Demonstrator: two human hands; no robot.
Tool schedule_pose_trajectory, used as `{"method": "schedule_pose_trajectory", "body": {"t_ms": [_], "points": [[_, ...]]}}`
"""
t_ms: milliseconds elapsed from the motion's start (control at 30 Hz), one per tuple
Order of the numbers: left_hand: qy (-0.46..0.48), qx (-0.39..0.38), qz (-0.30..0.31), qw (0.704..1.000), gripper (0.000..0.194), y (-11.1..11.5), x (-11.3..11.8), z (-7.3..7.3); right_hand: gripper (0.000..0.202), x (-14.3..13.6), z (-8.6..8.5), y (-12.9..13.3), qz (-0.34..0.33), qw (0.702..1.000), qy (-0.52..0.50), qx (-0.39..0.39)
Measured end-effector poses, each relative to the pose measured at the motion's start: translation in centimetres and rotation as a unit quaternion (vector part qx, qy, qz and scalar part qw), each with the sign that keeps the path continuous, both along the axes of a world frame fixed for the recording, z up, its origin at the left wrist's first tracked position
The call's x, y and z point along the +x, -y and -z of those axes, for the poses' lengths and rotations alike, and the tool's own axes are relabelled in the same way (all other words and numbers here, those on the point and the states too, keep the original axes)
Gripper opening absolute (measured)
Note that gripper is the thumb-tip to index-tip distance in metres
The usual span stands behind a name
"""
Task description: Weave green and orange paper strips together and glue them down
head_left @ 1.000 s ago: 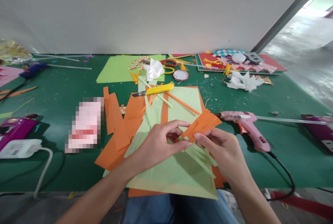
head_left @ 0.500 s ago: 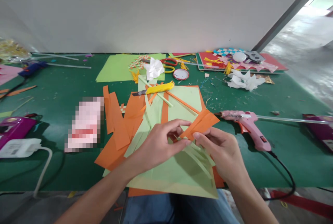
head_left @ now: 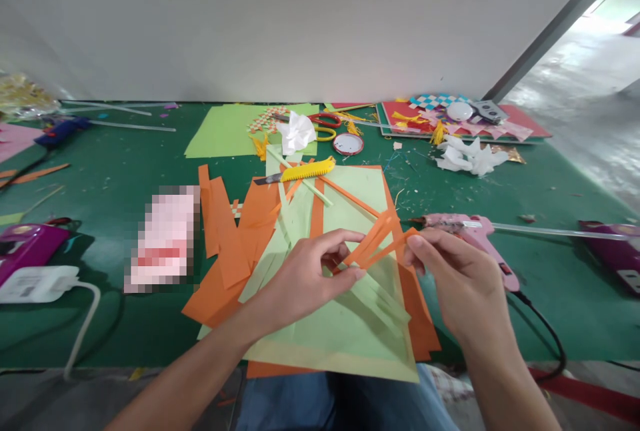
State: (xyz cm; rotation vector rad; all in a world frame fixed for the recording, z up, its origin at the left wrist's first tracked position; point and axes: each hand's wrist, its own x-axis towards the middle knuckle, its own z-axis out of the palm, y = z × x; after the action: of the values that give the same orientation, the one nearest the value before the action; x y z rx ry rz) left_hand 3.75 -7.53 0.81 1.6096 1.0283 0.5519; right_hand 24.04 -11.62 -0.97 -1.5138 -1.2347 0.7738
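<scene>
Orange paper strips (head_left: 373, 239) fan out between my two hands above pale green paper (head_left: 350, 324). My left hand (head_left: 320, 271) pinches their lower left ends between thumb and fingers. One strip, spread apart from the others, has its right end in the closed fingers of my right hand (head_left: 450, 271). Beyond my hands a yellow cutter knife (head_left: 307, 169) lies on the green paper with its blade out to the left. Larger orange pieces (head_left: 227, 251) are scattered left of my left hand. The pink glue gun (head_left: 487, 234) is partly behind my right hand.
Scissors (head_left: 327, 125), a crumpled tissue (head_left: 297, 133) and a round lid (head_left: 348, 144) lie farther back. At left are a purple device (head_left: 33, 251) and a white plug (head_left: 40, 284) with a cable. Another tissue (head_left: 470, 154) lies at back right, and a blue glue gun (head_left: 63, 131) at back left.
My right hand has moved right, drawing one orange strip away from the bunch, which was pressed together before. My left hand has stayed nearly in place.
</scene>
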Motion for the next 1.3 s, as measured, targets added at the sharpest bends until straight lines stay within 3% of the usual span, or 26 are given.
{"method": "schedule_pose_trajectory", "body": {"t_ms": [267,367,433,533,667,733,833,1033,1300], "points": [[-0.004,0.002,-0.037,0.999,0.035,-0.4,-0.3,0.7,0.034,0.0,0.8,-0.8,0.077,0.983,-0.139,0.092],[0.024,-0.017,-0.079,0.996,0.041,-0.8,-0.4,1.4,0.039,-0.5,1.0,-0.5,0.08,0.986,-0.107,0.097],[0.037,-0.028,-0.087,0.995,0.045,-1.0,-0.5,1.6,0.038,-0.8,1.1,-0.2,0.063,0.995,-0.021,0.076],[0.043,-0.017,-0.078,0.996,0.045,-1.2,-0.5,1.5,0.017,-1.3,1.3,0.0,0.007,0.995,0.085,0.054],[0.066,-0.017,-0.01,0.998,0.03,-1.3,-0.3,1.0,0.017,-1.6,1.0,-0.1,-0.128,0.979,0.136,0.078],[0.063,-0.009,-0.017,0.998,0.034,-1.3,-0.3,1.0,0.017,-1.6,0.9,0.0,-0.158,0.976,0.134,0.069],[0.058,0.015,-0.061,0.996,0.04,-1.3,-0.4,1.1,0.023,-1.5,0.8,0.2,-0.159,0.981,0.108,0.023],[0.109,-0.008,-0.016,0.994,0.044,-1.2,-0.4,1.1,0.031,-1.6,1.0,0.5,-0.17,0.983,0.074,-0.013],[0.091,0.042,0.012,0.995,0.06,-1.4,-0.2,1.7,0.025,-1.5,1.9,0.3,-0.179,0.981,0.079,-0.015]]}}
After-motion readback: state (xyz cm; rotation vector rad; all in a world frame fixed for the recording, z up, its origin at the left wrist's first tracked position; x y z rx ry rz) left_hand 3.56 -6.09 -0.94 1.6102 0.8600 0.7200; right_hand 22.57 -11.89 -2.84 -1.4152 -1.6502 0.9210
